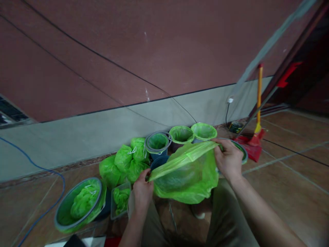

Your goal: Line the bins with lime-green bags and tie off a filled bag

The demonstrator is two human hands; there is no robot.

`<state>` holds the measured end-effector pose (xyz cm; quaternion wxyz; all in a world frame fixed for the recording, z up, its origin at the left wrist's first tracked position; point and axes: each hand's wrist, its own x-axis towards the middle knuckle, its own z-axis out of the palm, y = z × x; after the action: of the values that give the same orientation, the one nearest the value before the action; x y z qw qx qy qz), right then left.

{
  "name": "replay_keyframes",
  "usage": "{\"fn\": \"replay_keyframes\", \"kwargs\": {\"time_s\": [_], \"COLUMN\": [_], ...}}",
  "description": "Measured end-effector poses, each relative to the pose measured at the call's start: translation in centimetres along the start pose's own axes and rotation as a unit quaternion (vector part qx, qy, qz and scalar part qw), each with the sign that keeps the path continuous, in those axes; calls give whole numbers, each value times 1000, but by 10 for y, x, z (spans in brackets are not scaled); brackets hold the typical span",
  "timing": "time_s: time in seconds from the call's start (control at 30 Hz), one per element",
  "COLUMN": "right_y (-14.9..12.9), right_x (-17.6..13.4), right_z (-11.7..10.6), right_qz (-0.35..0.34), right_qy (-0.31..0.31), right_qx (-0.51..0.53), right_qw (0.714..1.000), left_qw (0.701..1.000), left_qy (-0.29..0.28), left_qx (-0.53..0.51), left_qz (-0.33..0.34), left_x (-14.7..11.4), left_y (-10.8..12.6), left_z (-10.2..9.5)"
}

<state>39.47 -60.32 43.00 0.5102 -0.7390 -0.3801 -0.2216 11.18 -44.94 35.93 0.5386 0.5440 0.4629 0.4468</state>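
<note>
A translucent green plastic bag (187,171) is stretched out in front of my knees. My left hand (143,187) pinches one end of its folded top edge, and my right hand (228,156) grips the other end, held a little higher. Behind the bag stand a bin with a grey rim (157,140) and two bins lined in green, one in the middle (181,133) and another at the right (204,131). The bag and my right hand partly cover a further grey-rimmed bin (243,151).
Tied green bags (123,161) lean near the wall. A tilted grey-rimmed bin (60,216) and a clear tub (113,209), both with green bags inside, sit at left. A red broom (257,139) and dustpan stand right. A blue cable (60,178) crosses the floor.
</note>
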Motion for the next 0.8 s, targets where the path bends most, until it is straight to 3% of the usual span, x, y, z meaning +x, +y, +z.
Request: {"fn": "replay_keyframes", "kwargs": {"time_s": [0.17, 0.3, 0.53, 0.67, 0.8], "right_y": [16, 8, -54, -73, -71], "right_x": [5, -1, -12, -8, -4], "right_z": [-15, -6, 30, 32, 24], "right_qz": [75, 105, -61, -149, -181], "right_qy": [47, 13, -178, -270, -321], "right_qx": [-23, 13, 118, 129, 104], "right_qw": [996, 994, 975, 942, 924], "left_qw": [996, 990, 976, 976, 979], "left_qy": [39, -26, -133, -106, -122], "left_qx": [77, 135, 42, 46, 25], "left_qz": [15, 30, 169, 186, 163], "left_x": [19, 15, -19, 2, 30], "left_y": [-5, 6, 57, 78, 96], "left_z": [-14, -7, 66, 97, 100]}}
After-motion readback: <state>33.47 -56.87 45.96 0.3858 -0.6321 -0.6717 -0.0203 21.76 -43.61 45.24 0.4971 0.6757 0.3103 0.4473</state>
